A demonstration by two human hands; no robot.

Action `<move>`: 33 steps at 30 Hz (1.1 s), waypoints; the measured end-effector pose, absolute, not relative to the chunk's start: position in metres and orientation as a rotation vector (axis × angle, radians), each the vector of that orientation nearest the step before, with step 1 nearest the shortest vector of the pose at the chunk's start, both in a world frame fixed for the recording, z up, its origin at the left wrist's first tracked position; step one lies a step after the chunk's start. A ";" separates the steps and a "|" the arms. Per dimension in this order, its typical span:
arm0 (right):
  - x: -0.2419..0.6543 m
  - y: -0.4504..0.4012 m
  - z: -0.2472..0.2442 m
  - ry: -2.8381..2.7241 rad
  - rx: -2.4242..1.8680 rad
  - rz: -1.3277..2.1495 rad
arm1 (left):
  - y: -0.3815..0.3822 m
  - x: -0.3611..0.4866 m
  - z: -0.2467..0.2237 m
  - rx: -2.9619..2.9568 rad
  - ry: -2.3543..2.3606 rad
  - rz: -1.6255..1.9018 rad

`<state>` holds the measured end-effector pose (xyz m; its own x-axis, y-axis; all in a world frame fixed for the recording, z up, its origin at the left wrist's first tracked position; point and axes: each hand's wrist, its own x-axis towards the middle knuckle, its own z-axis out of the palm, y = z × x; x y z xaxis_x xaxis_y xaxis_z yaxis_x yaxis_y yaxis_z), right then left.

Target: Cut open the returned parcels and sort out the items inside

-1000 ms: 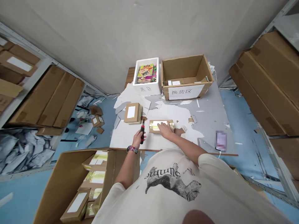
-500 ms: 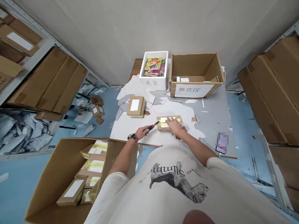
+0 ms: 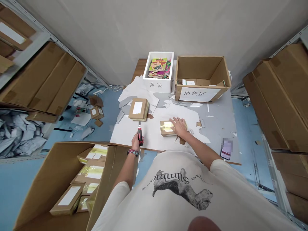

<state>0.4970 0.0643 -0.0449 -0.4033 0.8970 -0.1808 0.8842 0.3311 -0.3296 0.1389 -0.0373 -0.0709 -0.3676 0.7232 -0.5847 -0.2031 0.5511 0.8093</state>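
My left hand [image 3: 136,141] is closed round the red and black handle of a utility knife [image 3: 140,134]. Its blade points away from me, toward a square cardboard box [image 3: 139,109] with a white label. My right hand [image 3: 179,127] lies with fingers spread on top of a smaller cardboard box [image 3: 166,128], which has shiny yellowish tape and a label. The hand covers the right part of that box. Both boxes rest on the white, torn covering of the table [image 3: 154,141].
At the back stand a white foam box [image 3: 157,86] of booklets and an open carton [image 3: 202,93] with a handwritten sign. A phone [image 3: 226,150] lies at the right edge. A large carton [image 3: 36,179] of taped parcels stands at left. Shelves with cartons flank both sides.
My left hand has swung the knife left, away from the taped box, and its blade now points forward at the labelled box. My right hand stays on the taped box.
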 end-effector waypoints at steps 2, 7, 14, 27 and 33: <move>0.497 0.068 -0.050 -2.558 -1.707 0.600 | -0.050 0.146 -0.071 0.488 1.756 1.125; 0.498 0.066 -0.058 -2.595 -1.606 0.587 | -0.078 0.171 -0.061 1.329 1.691 0.830; 0.491 0.076 -0.072 -2.554 -1.546 0.461 | -0.062 0.199 -0.051 1.948 1.715 0.298; 0.493 0.071 -0.092 -2.388 -1.471 0.454 | -0.047 0.207 -0.067 2.019 1.871 0.213; 0.498 0.065 -0.091 -2.369 -1.410 0.522 | -0.029 0.160 -0.073 1.863 2.081 0.081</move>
